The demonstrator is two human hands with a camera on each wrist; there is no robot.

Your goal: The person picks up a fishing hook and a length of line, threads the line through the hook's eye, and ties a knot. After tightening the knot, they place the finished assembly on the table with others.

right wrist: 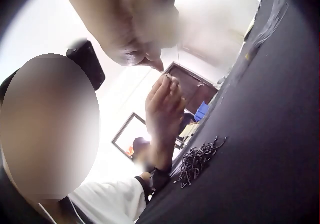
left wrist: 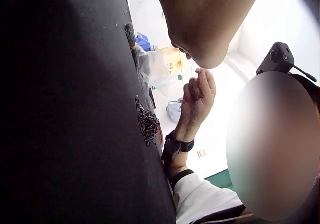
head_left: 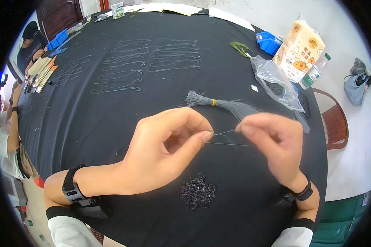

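Observation:
My left hand point(head_left: 165, 150) pinches a thin grey fishing line point(head_left: 226, 132) between thumb and forefinger, above the black tablecloth. A little to its right, my right hand point(head_left: 274, 142) pinches the same line with thumb and forefinger. A short stretch spans the gap between the fingertips, with a second strand running just below it. Whatever lies under the left fingertips is hidden. Below the hands lies a heap of small dark fish hooks point(head_left: 198, 192). Behind them rests a bundle of grey lines point(head_left: 231, 108), tied with a yellow band point(head_left: 214, 102).
Several looped lines point(head_left: 123, 75) lie in rows at the back left. To the right stand a clear plastic bag point(head_left: 276, 88), a tissue pack point(head_left: 299, 51), a water bottle point(head_left: 315, 72) and a blue bin point(head_left: 269, 43). People sit along the left edge.

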